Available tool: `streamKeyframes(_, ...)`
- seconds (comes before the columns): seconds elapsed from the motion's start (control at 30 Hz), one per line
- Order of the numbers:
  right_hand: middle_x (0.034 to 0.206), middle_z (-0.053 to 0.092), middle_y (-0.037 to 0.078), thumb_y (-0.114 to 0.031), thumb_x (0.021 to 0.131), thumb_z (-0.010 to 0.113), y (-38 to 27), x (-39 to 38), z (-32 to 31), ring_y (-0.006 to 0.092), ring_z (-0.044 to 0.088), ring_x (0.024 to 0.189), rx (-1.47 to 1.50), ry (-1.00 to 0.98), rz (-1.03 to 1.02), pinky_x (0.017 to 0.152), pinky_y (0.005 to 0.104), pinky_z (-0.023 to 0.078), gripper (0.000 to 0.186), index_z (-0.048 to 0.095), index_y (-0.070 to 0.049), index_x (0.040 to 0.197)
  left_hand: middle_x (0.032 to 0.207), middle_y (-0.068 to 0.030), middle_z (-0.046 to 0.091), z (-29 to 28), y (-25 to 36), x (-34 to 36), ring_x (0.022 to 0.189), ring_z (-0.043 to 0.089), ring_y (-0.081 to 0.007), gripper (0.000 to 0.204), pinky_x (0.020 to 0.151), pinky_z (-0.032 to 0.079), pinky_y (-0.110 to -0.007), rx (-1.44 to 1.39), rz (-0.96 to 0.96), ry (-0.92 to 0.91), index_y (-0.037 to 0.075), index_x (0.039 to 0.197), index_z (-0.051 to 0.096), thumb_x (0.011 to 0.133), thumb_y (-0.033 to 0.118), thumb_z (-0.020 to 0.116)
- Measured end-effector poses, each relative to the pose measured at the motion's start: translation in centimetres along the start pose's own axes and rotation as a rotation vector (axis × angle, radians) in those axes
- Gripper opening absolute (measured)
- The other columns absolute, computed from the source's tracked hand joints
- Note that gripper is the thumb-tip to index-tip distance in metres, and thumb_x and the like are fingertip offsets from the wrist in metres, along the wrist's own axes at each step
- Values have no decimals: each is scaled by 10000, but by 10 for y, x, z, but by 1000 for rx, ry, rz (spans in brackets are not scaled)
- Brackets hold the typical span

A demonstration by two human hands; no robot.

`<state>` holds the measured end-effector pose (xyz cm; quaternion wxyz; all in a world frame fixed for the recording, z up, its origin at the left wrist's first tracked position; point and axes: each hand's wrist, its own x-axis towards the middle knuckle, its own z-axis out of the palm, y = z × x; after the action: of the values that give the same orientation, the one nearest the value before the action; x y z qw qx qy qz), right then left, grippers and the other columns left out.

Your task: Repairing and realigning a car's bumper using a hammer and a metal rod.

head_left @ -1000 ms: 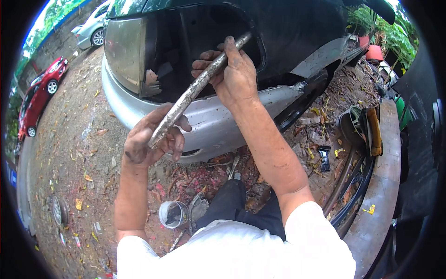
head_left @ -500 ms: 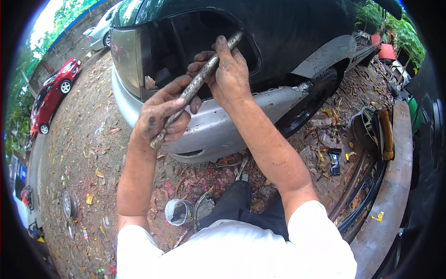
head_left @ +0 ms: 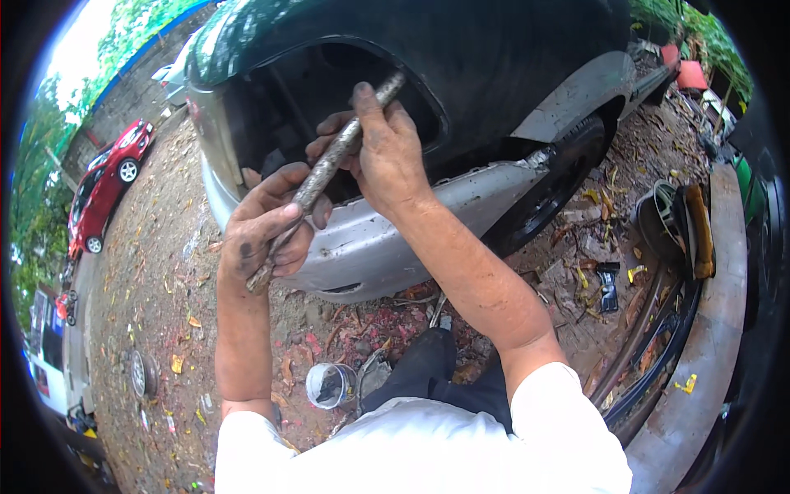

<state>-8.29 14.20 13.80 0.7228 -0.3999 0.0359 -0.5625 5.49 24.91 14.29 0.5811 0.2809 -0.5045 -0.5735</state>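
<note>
A long, mottled metal bar [head_left: 327, 165] slants from lower left to upper right in front of the corner of a dark green vehicle [head_left: 510, 66]. My left hand [head_left: 267, 226] is closed round its lower part, with the end poking out below. My right hand [head_left: 378, 152] grips it higher up, thumb along the top. Just behind both hands are the vehicle's dark window opening [head_left: 263, 95] and its silver bumper [head_left: 378, 255], whose upper edge looks damaged near the black wheel [head_left: 555, 206].
A red car [head_left: 107, 185] is parked at the left. On the littered dirt lie a loose wheel rim [head_left: 144, 375] and a small bucket [head_left: 325, 383] by my legs. At the right are more parts [head_left: 658, 222], strips and a long metal plank [head_left: 683, 379].
My hands and the bar have moved down and left in the view. My left fingers have closed further round the bar, whose lower end now sticks out beneath that hand.
</note>
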Motion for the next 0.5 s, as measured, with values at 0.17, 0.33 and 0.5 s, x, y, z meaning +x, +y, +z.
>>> streamKeyframes(0.17, 780, 564, 123, -344, 936, 455, -3, 12, -2, 212, 627, 655, 38, -4, -125, 583, 318, 552, 323, 394, -31, 984, 833, -239, 543, -13, -10, 22, 362, 403, -86, 461, 271, 280, -198, 92, -24, 10, -1, 1242, 410, 808, 31, 563)
streamKeyframes(0.33, 809, 569, 122, -315, 944, 439, -3, 10, -3, 193, 620, 656, 65, -11, -147, 561, 305, 544, 288, 392, -35, 993, 826, -208, 547, -16, -14, 33, 362, 398, -81, 468, 279, 284, -195, 4, 24, -83, 1, 1236, 415, 804, 51, 588)
streamKeyframes(0.5, 818, 569, 71, -268, 947, 441, 14, -18, -10, 104, 559, 701, -171, -84, -49, 627, 239, 478, 262, 417, -18, 1022, 778, -153, 524, -6, -13, 36, 365, 378, -71, 464, 280, 282, -191, 47, -25, -41, -7, 1224, 419, 798, 46, 595)
